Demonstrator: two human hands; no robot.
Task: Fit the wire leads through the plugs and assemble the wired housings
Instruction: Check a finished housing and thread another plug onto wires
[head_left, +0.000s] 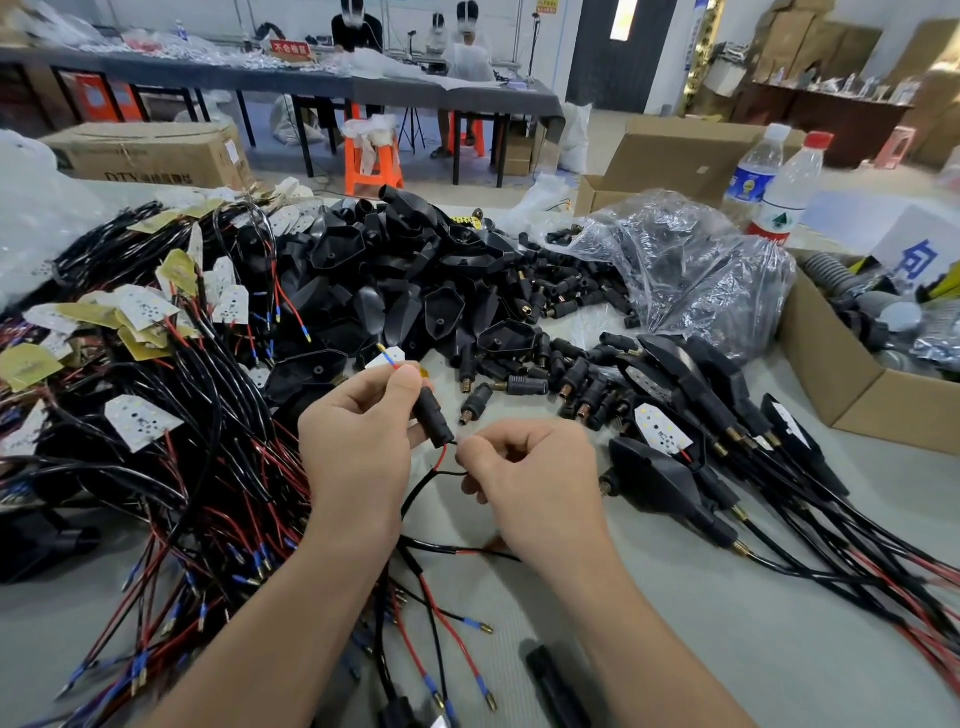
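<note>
My left hand (358, 431) grips a small black plug (434, 418) between thumb and fingers. A red and blue wire tip (389, 359) sticks out above the thumb. Just right of the plug, my right hand (524, 467) pinches the red and black wire lead (439, 470) where it leaves the plug's lower end. Black housings (410, 270) lie heaped behind the hands, and loose black plugs (566, 332) with brass ends are scattered to their right. Wire leads with white LED boards (140, 421) cover the left side. Assembled wired housings (675, 462) lie at the right.
A clear plastic bag (691, 270) with more black parts sits at the back right, beside two water bottles (779, 192). An open cardboard box (862, 384) with grey parts stands at the right edge. People sit at a far table (311, 78).
</note>
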